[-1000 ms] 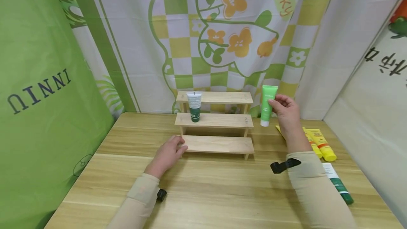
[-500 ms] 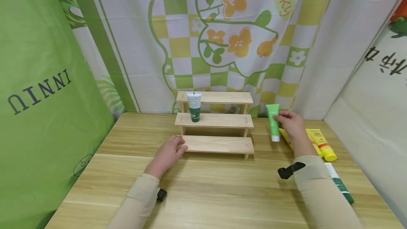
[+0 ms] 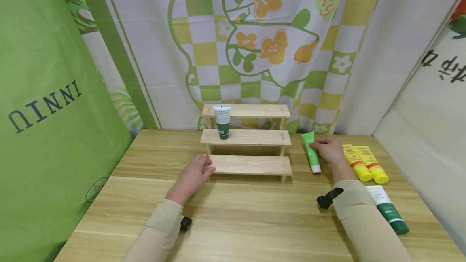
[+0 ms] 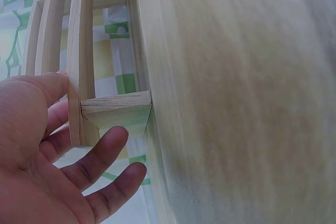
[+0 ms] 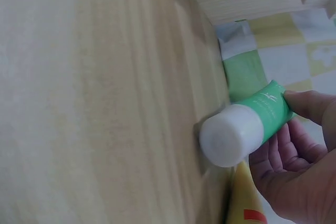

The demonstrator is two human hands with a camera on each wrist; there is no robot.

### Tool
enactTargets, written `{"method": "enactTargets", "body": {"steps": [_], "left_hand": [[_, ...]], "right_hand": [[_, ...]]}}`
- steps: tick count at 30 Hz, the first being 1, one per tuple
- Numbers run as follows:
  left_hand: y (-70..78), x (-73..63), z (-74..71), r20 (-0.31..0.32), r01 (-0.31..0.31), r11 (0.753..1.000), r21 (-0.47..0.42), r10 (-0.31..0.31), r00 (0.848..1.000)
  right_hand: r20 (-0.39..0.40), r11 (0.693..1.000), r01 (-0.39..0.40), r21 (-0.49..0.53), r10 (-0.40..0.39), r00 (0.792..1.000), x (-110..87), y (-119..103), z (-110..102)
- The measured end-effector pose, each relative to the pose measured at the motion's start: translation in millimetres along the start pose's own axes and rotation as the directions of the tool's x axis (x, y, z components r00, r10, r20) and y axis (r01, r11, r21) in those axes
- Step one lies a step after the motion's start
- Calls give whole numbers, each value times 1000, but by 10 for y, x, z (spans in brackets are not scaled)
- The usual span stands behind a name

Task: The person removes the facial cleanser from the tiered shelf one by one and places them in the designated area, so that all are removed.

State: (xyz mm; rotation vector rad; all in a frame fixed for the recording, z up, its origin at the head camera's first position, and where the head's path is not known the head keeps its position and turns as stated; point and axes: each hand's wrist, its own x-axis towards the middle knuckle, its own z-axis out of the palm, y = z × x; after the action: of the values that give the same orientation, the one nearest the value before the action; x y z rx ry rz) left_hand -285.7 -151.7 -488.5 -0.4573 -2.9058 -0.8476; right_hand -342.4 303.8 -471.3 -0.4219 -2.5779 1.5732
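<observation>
A light green squeeze tube (image 3: pixel 312 153) with a white cap is pinched between the thumb and fingers of my right hand (image 3: pixel 330 151), right of the three-step wooden shelf stand (image 3: pixel 251 165). In the right wrist view the cap (image 5: pixel 231 135) is at the tabletop; whether it touches I cannot tell. My left hand (image 3: pixel 191 178) holds the left end of the stand's lowest step, its fingers on both sides of the board (image 4: pixel 76 98) in the left wrist view. A white and dark green tube (image 3: pixel 223 122) stands cap down on the middle step's left.
Two yellow tubes (image 3: pixel 371 165) lie on the table (image 3: pixel 247 217) right of my right hand. Nearer lies a larger white and green tube (image 3: pixel 387 209). A patterned curtain (image 3: pixel 255 51) hangs behind the stand, a green cloth (image 3: pixel 47 153) at the left.
My right hand has lowered the light green tube towards the table, slightly right of where it was, uncovering more of the yellow tubes. The left hand stays at the stand.
</observation>
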Motion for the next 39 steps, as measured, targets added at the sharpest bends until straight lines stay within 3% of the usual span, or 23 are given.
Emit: {"method": "enactTargets", "body": {"steps": [5, 16, 24, 39], "left_hand": [[10, -2, -2, 0, -9, 1000, 2, 9, 1000], [43, -9, 1, 0, -9, 1000, 20, 9, 1000], [46, -10, 3, -3, -8, 1000, 19, 8, 1000], [-1, -2, 7, 5, -9, 1000, 20, 9, 1000]], "right_hand": [[6, 999, -52, 11, 52, 999, 10, 32, 22], [-21, 989, -118, -86, 117, 993, -11, 94, 78], [-25, 983, -100, -153, 98, 995, -30, 98, 105], [67, 980, -53, -191, 67, 995, -119, -11, 17]]}}
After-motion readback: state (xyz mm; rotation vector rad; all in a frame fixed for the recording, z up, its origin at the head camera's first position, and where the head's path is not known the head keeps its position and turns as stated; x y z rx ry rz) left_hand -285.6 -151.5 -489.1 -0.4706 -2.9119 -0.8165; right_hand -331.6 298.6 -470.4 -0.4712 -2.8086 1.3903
